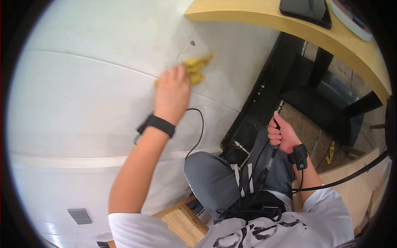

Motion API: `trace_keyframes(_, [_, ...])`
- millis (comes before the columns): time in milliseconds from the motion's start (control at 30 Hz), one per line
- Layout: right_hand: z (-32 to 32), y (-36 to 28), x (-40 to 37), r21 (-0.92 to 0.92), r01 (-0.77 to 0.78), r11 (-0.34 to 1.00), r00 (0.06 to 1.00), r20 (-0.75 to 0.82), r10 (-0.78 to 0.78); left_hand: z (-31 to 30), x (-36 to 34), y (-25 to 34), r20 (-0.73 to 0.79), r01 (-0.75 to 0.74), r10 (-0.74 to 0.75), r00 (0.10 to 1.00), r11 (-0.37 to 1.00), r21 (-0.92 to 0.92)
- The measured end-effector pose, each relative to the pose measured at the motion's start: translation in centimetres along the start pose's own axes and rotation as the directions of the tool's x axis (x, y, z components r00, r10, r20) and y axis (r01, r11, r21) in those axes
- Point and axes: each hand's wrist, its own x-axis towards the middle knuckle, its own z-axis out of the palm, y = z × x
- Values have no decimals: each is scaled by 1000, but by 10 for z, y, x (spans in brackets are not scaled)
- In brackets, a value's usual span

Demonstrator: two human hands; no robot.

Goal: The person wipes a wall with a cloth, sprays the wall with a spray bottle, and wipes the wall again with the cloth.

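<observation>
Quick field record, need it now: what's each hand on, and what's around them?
left: left hand presses a yellow cloth flat on the white wall
right: right hand fisted round a thin black cable, over the grey trousers
wrists: a black band on the left; another on the right
wall: small dark spot just above the cloth
above: wooden desk bearing a black stand base
unclear: cloth blurred, its folds not readable

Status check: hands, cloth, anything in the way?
Left hand gripping yellow cloth, pressed to white wall. Right hand closed on dark handle above the lap. Small dark mark beside cloth; nothing blocking.
</observation>
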Motion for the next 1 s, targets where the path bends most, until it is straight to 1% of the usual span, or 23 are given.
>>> trace_keyframes(33, [1,0,-1,2,8,1000,1000,0,-8,18,-12,18,7,-23,23,1000,999,-31])
trace_keyframes(100, [0,2,-1,3,10,1000,1000,1,-10,50,-43,54,80,-198,194,978,979,53])
trace_keyframes(133, [0,2,-1,2,8,1000,1000,7,-8,52,-55,60,80,-199,195,978,979,52])
trace_keyframes(200, [0,2,-1,3,1,1000,1000,8,-1,51,-70,61,259,-343,340,904,939,-36])
trace_keyframes(233, [-1,2,0,5,-3,1000,1000,5,3,48,-67,54,256,-343,341,905,938,-36])
trace_keyframes(300, [-6,3,2,5,-5,1000,1000,25,5,27,-61,25,172,-214,243,954,961,-175])
trace_keyframes(333, [-7,3,2,9,-7,1000,999,44,7,14,-55,7,169,-168,197,966,970,-174])
trace_keyframes(367, [-7,3,2,1,-19,1000,999,44,19,-1,-47,-16,166,-120,149,975,978,-170])
trace_keyframes(433, [-7,3,2,23,-34,999,999,23,33,-40,-32,-60,-24,-102,101,995,994,-32])
trace_keyframes(500, [-5,3,1,17,-42,999,999,21,42,-82,-20,-91,30,5,-5,1000,1000,-12])
trace_keyframes(533, [-4,2,1,16,-36,999,999,19,35,-86,-23,-96,42,11,-10,999,1000,-12])
trace_keyframes(600, [-3,2,2,11,-42,999,999,18,42,-91,-27,-102,-33,1,2,999,996,85])
trace_keyframes(633, [-3,2,2,8,-37,999,999,9,37,-88,-29,-97,-31,2,1,1000,996,88])
trace_keyframes(700, [-3,2,3,18,-34,999,999,20,34,-67,-34,-74,-35,92,-92,995,996,-18])
trace_keyframes(767, [-5,2,3,28,-25,999,999,23,24,-29,-43,-44,-57,0,0,998,1000,-14])
trace_keyframes(833, [-6,3,2,34,-28,999,999,37,26,5,-51,-11,31,-41,48,998,981,-192])
trace_keyframes(867, [-5,3,2,37,-22,999,999,36,21,22,-55,6,69,-93,108,992,975,-200])
trace_keyframes(900, [-2,2,1,43,-18,999,1000,16,17,30,-57,16,107,-141,166,980,968,-207])
trace_keyframes(933, [-1,2,1,49,-15,999,1000,-5,16,29,-57,15,104,-143,167,980,968,-205])
trace_keyframes(1000, [-4,3,2,48,-12,999,1000,9,12,27,-55,13,214,-215,274,938,941,-263])
